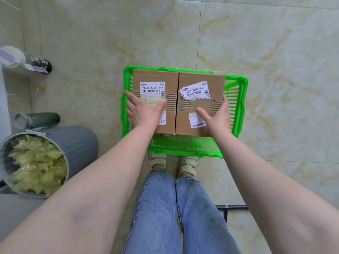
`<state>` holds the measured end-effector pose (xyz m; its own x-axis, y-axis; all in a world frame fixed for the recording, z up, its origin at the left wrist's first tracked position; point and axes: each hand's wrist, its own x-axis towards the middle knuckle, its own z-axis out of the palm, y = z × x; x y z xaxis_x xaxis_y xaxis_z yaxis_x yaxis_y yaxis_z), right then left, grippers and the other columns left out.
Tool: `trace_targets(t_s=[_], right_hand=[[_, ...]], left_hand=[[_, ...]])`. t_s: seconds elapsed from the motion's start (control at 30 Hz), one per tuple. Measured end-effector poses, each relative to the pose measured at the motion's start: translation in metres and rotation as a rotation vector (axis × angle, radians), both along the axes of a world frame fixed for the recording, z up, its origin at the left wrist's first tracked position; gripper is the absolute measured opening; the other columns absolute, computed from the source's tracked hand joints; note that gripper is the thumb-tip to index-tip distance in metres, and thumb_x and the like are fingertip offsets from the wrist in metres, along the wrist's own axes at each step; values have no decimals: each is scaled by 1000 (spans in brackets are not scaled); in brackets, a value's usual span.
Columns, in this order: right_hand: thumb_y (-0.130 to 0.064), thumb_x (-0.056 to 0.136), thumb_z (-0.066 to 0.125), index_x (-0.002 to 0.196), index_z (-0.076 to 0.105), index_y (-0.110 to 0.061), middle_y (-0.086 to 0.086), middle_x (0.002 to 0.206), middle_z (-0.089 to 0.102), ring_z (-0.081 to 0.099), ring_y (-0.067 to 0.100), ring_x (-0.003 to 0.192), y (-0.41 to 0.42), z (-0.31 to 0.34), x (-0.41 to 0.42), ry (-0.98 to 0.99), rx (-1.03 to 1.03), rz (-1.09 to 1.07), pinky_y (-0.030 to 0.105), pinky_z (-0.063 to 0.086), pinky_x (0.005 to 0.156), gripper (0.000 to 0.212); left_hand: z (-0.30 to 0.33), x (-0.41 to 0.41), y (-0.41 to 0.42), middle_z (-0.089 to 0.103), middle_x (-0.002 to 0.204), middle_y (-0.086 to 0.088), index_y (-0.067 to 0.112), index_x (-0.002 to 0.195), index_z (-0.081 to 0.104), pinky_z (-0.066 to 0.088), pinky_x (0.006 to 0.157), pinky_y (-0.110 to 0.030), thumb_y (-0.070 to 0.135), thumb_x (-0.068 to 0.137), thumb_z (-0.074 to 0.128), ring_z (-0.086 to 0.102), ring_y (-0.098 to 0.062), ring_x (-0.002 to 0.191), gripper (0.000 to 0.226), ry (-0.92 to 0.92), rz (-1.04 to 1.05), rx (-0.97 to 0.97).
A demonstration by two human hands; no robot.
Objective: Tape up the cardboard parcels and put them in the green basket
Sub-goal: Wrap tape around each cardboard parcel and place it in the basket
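Note:
Two brown cardboard parcels sit side by side in the green plastic basket (242, 99) on the tiled floor. The left parcel (155, 77) bears a white label reading 780C H306 34A. The right parcel (201, 78) has a torn label reading B41 G10 021. Both tops show ripped, corrugated patches. My left hand (143, 111) grips the left parcel's outer edge with its thumb lying across the top. My right hand (218, 115) grips the right parcel's outer edge the same way. Whether the parcels rest on the basket floor or hang just above it is unclear.
A grey bin (80, 142) full of crumpled yellowish tape stands at the left. A dark green bottle (45, 117) and a black-tipped container (41, 63) lie behind it. My shoes (157, 160) stand just before the basket. A black metal frame (231, 207) is at the lower right.

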<state>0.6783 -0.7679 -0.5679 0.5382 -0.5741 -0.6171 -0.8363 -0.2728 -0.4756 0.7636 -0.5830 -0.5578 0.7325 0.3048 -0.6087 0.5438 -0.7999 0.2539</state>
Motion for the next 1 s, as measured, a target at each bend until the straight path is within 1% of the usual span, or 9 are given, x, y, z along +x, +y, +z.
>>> trace_targets(t_s=[0.2, 0.37, 0.43, 0.5, 0.57, 0.67, 0.73, 0.8, 1.0], right_hand=[[-38, 81, 76, 153, 20, -7, 12, 152, 33, 29, 26, 142, 12, 25, 3, -14, -117, 43, 39, 26, 115, 96], [-39, 87, 69, 149, 30, -14, 6, 153, 35, 30, 23, 142, 31, 66, 15, -36, -346, 133, 37, 25, 115, 77], [-35, 88, 68, 137, 48, -15, 2, 137, 53, 46, 21, 129, 40, 87, 23, -110, -218, 125, 36, 35, 108, 56], [-27, 88, 70, 111, 65, -17, -2, 105, 68, 62, 17, 105, 55, 116, 32, -178, 56, 81, 32, 48, 94, 25], [-21, 87, 71, 93, 68, -17, -1, 90, 70, 67, 18, 92, 73, 150, 38, -190, 269, 96, 33, 53, 86, 8], [-17, 87, 71, 83, 66, -17, 6, 86, 71, 68, 22, 84, 99, 201, 41, -161, 434, 183, 38, 53, 81, 6], [-15, 88, 70, 78, 65, -16, 4, 78, 69, 66, 12, 68, 114, 235, 39, -164, 516, 227, 32, 52, 72, 11], [-12, 90, 68, 76, 63, -13, 2, 69, 65, 58, 2, 53, 128, 270, 35, -171, 626, 261, 20, 49, 62, 14], [-14, 90, 68, 82, 63, -14, 0, 73, 68, 59, 3, 59, 182, 369, 8, -122, 887, 541, 17, 49, 64, 9]], left_hand=[[19, -6, 1, 4, 164, -16, 4, 156, -8, 12, 120, -44, 67, 78, 67, 10, -30, 151, 125, -30, -13, -10], [53, -6, 7, 13, 162, -15, 6, 157, 6, 16, 120, -44, 58, 86, 64, 17, -31, 148, 105, -75, -74, -68], [73, -6, 14, 32, 153, -14, 8, 152, 27, 27, 115, -40, 49, 90, 64, 33, -29, 140, 83, -120, -125, -143], [101, -9, 25, 51, 137, -10, 9, 141, 46, 38, 105, -32, 34, 93, 66, 50, -24, 125, 58, -118, -102, -285], [134, -15, 38, 63, 124, -7, 7, 129, 57, 43, 94, -25, 22, 93, 67, 59, -19, 112, 39, -74, -12, -435], [186, -30, 62, 67, 117, -9, 6, 121, 63, 44, 90, -24, 16, 94, 65, 61, -18, 105, 28, -47, 111, -538], [221, -44, 80, 68, 117, -12, 5, 120, 63, 48, 92, -30, 15, 96, 62, 63, -22, 104, 25, -71, 240, -571], [258, -61, 97, 68, 111, -9, 4, 121, 62, 50, 84, -25, 14, 99, 57, 64, -17, 98, 25, -119, 444, -658], [364, -146, 149, 67, 94, 3, 14, 107, 66, 48, 78, -21, 16, 99, 56, 62, -8, 84, 12, -404, 993, -940]])
